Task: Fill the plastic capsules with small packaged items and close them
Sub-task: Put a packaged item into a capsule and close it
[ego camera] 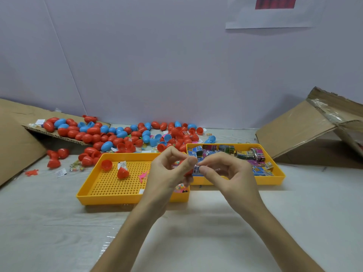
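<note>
One tabletop (pixel 196 222): we see it carrying everything, and both forearms reach in from its near edge.
Two trays: the perforated tray (pixel 88 191) sits left of centre. The packet tray (pixel 280 174) sits to its right and slightly farther back, with their corners close together.
Capsule pile (pixel 117 134): many red and blue capsules and loose halves lie along the far edge, well apart from the hands.
Loose packets (pixel 245 154): these fill the packet tray, just behind the right hand.
Left hand (pixel 167 173): the fingers are curled and the thumb is up. It grips a red capsule half (pixel 188 172) above the inner corner of the perforated tray, and the palm hides most of the half.
Right hand (pixel 225 171): thumb and forefinger pinch one small printed packet (pixel 196 169), and the other fingers are loosely bent.
Relation that matters: the packet sits just right of the capsule half, touching it or very nearly. We cannot tell whether it is already inside the mouth, and its long axis is too small to read.
Next move, as we judge it: a short push leftward by the right hand while the left steadies the half.
</note>
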`<action>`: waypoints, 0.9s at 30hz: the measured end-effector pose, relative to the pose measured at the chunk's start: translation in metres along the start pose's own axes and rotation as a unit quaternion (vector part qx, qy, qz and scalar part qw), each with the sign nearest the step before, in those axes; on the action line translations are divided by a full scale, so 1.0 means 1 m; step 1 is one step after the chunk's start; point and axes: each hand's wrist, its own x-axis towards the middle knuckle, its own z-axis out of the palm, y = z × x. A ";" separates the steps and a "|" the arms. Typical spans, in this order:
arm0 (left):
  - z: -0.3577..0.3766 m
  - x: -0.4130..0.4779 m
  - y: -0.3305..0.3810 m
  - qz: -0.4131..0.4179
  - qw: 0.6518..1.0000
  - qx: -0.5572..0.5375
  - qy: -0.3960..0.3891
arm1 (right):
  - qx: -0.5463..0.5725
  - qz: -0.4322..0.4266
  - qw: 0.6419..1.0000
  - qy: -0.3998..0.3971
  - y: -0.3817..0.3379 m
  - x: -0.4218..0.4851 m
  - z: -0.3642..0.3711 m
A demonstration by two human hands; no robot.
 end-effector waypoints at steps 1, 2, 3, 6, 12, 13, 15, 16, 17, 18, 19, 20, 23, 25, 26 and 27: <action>-0.001 0.000 0.001 -0.002 1.000 -0.006 -0.006 | 0.001 0.000 1.000 0.011 0.001 0.000 0.000; -0.001 0.001 0.002 -0.005 1.000 -0.012 -0.015 | 0.002 0.000 1.000 0.024 0.001 0.000 0.000; -0.002 0.001 0.002 -0.008 0.999 -0.017 -0.026 | 0.002 -0.001 0.999 0.037 0.002 0.000 -0.001; -0.004 0.001 0.003 -0.011 0.998 -0.021 -0.050 | 0.005 -0.005 0.998 0.067 0.001 0.002 -0.005; -0.003 0.000 0.003 0.001 0.999 0.010 -0.050 | 0.004 -0.019 0.998 0.067 -0.001 0.003 -0.006; -0.003 0.001 0.003 0.002 0.999 0.013 -0.049 | 0.004 -0.020 0.998 0.066 -0.001 0.002 -0.006; -0.003 0.001 0.002 0.004 0.999 0.017 -0.050 | 0.004 -0.024 0.998 0.066 -0.001 0.002 -0.006; -0.003 0.001 0.002 0.005 0.998 0.020 -0.051 | 0.004 -0.025 0.997 0.066 0.000 0.003 -0.006; -0.004 0.001 0.002 0.007 0.998 0.024 -0.052 | 0.004 -0.027 0.997 0.066 0.000 0.003 -0.006; -0.004 0.001 0.002 0.010 0.998 0.029 -0.051 | 0.004 -0.028 0.997 0.066 0.000 0.003 -0.006; -0.004 0.001 0.002 0.013 0.998 0.033 -0.050 | 0.004 -0.029 0.997 0.065 0.001 0.003 -0.006; -0.005 0.001 0.002 0.015 0.998 0.036 -0.050 | 0.003 -0.029 0.997 0.065 0.001 0.003 -0.006; -0.005 0.001 0.001 0.023 0.998 0.042 -0.048 | 0.002 -0.031 0.997 0.067 0.001 0.003 -0.006; -0.004 0.000 0.001 0.031 0.998 0.045 -0.042 | 0.001 -0.034 0.997 0.068 0.002 0.002 -0.006; -0.004 0.000 0.002 0.037 0.997 0.049 -0.037 | -0.001 -0.036 0.997 0.068 0.002 0.002 -0.006; -0.003 0.000 0.002 0.043 0.997 0.054 -0.033 | -0.004 -0.038 0.997 0.067 0.002 0.002 -0.006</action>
